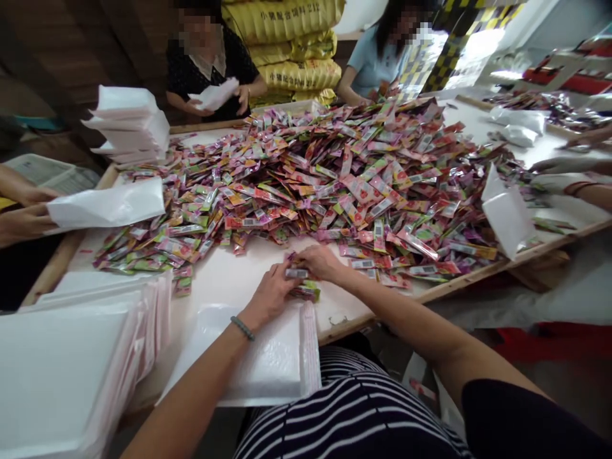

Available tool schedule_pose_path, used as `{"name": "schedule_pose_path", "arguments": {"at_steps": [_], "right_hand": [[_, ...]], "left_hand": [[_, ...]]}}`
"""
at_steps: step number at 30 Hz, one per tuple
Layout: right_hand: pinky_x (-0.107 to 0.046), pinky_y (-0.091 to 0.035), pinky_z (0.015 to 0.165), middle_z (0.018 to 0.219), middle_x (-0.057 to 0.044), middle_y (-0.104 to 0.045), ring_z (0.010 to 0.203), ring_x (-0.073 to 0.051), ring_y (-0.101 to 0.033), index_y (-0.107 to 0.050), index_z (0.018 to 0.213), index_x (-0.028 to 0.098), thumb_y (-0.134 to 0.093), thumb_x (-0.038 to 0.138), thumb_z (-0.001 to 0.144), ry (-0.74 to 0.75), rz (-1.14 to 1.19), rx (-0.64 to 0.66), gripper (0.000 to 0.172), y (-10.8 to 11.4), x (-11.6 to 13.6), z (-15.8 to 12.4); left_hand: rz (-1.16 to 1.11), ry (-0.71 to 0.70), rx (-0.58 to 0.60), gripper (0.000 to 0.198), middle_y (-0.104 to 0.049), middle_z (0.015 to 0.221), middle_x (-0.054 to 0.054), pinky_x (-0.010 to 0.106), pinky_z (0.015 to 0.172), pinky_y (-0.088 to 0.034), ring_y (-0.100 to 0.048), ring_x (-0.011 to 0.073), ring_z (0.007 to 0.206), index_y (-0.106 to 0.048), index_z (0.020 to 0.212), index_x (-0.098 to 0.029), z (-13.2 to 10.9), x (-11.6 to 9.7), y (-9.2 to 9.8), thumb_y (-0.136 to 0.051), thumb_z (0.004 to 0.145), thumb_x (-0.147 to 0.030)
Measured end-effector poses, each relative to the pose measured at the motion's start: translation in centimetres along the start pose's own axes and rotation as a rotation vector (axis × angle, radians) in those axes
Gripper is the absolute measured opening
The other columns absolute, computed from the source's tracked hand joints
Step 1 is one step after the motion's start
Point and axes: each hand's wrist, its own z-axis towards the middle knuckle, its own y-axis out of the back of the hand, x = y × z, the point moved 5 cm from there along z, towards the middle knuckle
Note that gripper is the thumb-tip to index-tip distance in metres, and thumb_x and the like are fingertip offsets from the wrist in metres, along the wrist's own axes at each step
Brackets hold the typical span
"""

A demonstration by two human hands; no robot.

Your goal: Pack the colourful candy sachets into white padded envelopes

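Note:
My left hand, with a beaded bracelet at its wrist, is closed around a few small packets at the near side of the table. Touching the same packets from the right, my right hand has its fingers pinched together. A green packet shows just below my hands. Beyond them spreads a large heap of colourful packets. A white padded envelope lies flat under my left forearm, at the table's edge.
Stacked white envelopes stand at the near left, another stack at the far left. A person's hands at left hold an envelope. Two people sit across; more hands work at right beside an upright envelope. The table has a wooden rim.

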Motion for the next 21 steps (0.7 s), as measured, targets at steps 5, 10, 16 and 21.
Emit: {"name": "schedule_pose_path", "arguments": {"at_steps": [5, 10, 16, 21], "right_hand": [[-0.030, -0.039, 0.079, 0.102, -0.013, -0.071, 0.098, -0.024, -0.061, -0.065, 0.113, 0.016, -0.045, 0.019, 0.094, -0.139, -0.095, -0.123, 0.027, 2.8, -3.6, -1.0], [-0.031, -0.038, 0.081, 0.097, -0.015, -0.071, 0.095, -0.024, -0.059, -0.067, 0.107, 0.012, -0.048, 0.009, 0.089, -0.174, -0.202, -0.068, 0.026, 4.6, -6.3, -1.4], [-0.025, -0.038, 0.076, 0.100, -0.008, -0.071, 0.093, -0.018, -0.061, -0.067, 0.112, 0.018, -0.048, 0.025, 0.096, 0.048, 0.050, -0.008, 0.026, 1.5, -1.5, -2.0], [-0.032, -0.035, 0.079, 0.102, -0.012, -0.069, 0.098, -0.024, -0.055, -0.067, 0.107, 0.015, -0.047, 0.010, 0.090, -0.028, -0.210, -0.071, 0.027, 3.3, -6.4, -1.7]], "left_hand": [[0.098, -0.070, 0.026, 0.039, -0.034, 0.151, 0.012, 0.055, 0.110, -0.030, -0.025, 0.0361, 0.141, -0.062, 0.121, -0.028, 0.8, 0.3, -0.4, -0.065, 0.083, -0.030], [0.087, -0.079, 0.146, 0.045, -0.050, 0.139, 0.010, 0.058, 0.107, -0.031, -0.034, 0.0341, 0.135, -0.056, 0.123, -0.027, 2.0, 0.3, -0.7, -0.067, 0.081, -0.039], [0.045, -0.125, 0.070, 0.038, -0.056, 0.131, 0.009, 0.048, 0.104, -0.038, -0.039, 0.0299, 0.130, -0.055, 0.121, -0.022, 1.6, -0.4, -0.3, -0.063, 0.085, -0.032], [0.047, -0.109, 0.067, 0.035, -0.058, 0.126, 0.009, 0.046, 0.098, -0.042, -0.042, 0.0296, 0.127, -0.056, 0.116, -0.022, 1.4, -0.4, -0.3, -0.065, 0.084, -0.032]]}}
